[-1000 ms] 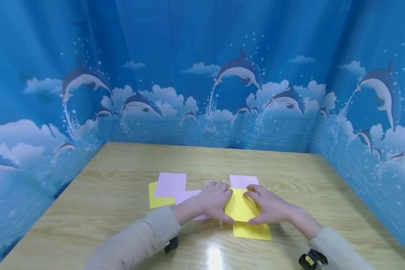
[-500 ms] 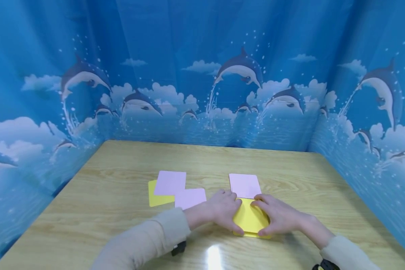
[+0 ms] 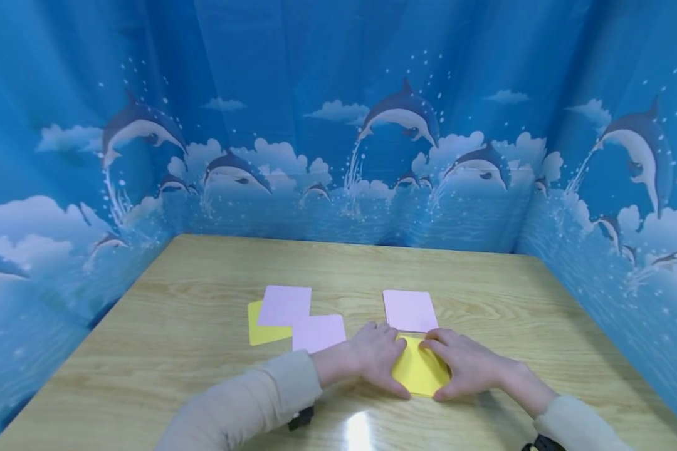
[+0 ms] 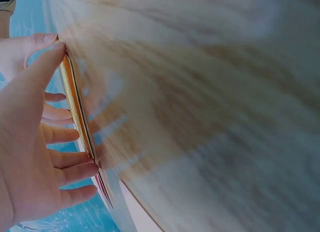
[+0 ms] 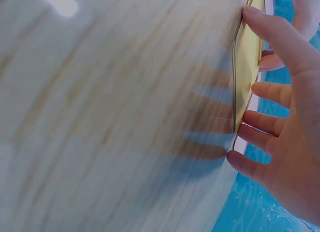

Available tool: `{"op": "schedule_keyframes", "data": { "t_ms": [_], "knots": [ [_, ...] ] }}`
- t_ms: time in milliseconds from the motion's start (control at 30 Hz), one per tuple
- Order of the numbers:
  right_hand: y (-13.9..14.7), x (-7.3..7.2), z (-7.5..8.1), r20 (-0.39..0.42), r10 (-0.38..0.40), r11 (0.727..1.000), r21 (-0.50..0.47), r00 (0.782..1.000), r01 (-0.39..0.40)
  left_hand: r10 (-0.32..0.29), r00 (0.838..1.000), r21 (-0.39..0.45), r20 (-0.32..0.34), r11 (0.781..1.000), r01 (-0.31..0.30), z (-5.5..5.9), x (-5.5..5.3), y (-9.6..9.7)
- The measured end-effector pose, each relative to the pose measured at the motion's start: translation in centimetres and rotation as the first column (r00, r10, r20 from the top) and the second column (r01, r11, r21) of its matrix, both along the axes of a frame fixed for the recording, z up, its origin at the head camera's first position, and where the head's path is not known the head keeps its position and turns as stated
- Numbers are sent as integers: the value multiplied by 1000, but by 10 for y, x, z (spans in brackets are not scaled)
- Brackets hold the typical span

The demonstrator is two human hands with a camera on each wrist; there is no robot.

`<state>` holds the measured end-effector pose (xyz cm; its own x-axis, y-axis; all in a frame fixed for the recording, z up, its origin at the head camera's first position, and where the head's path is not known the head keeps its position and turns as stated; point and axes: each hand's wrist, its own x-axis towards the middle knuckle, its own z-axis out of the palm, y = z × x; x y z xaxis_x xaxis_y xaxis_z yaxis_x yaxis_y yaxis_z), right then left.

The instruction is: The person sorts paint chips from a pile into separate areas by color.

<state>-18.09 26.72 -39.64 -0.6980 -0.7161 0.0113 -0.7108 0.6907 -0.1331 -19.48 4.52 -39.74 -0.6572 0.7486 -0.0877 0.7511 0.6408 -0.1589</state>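
Two or more thin yellow square cards [image 3: 420, 371] lie stacked flat on the table, right of the middle in the head view. My left hand [image 3: 373, 358] holds the stack along its left side, thumb at the near left corner. On the opposite side my right hand [image 3: 468, 363] holds it, thumb at the near right corner and fingertips along the edge. Seen almost edge-on in the left wrist view, the yellow cards [image 4: 75, 101] show closely layered edges. Just behind the stack lies a pink square card [image 3: 410, 311], close to its far edge.
Left of my hands, two pink cards [image 3: 285, 305] [image 3: 318, 332] lie at a slant to each other, the farther one overlapping a yellow card [image 3: 267, 333]. The wooden table [image 3: 203, 376] ends at a blue dolphin curtain [image 3: 293, 125] on three sides.
Both hands have drawn the upper yellow card toward me and slightly right. It now covers the lower yellow card, their edges nearly lined up, and the pink card behind is uncovered.
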Motion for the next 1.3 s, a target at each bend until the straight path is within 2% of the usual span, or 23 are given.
{"op": "schedule_keyframes", "data": {
  "t_ms": [300,567,700,1033,1200,1300],
  "knots": [
    [0,1,3,-11,19,1000,9,1000,-19,-31,999,-17,17,999,31,3,0,-4],
    [0,0,5,49,-25,998,55,998,22,-59,998,-25,31,998,60,2,-2,-7],
    [-1,0,4,60,-28,998,55,998,25,-74,997,-30,13,997,74,2,-3,-7],
    [-2,-1,2,-9,10,1000,29,1000,-10,-96,995,-37,-34,995,95,0,-4,-7],
    [-4,-5,2,-31,19,1000,11,999,-19,-91,996,-20,-17,996,91,2,-4,-10],
    [-10,-9,6,-71,31,999,-13,997,-32,-87,996,0,-7,996,87,4,-5,-15]
  ]
}}
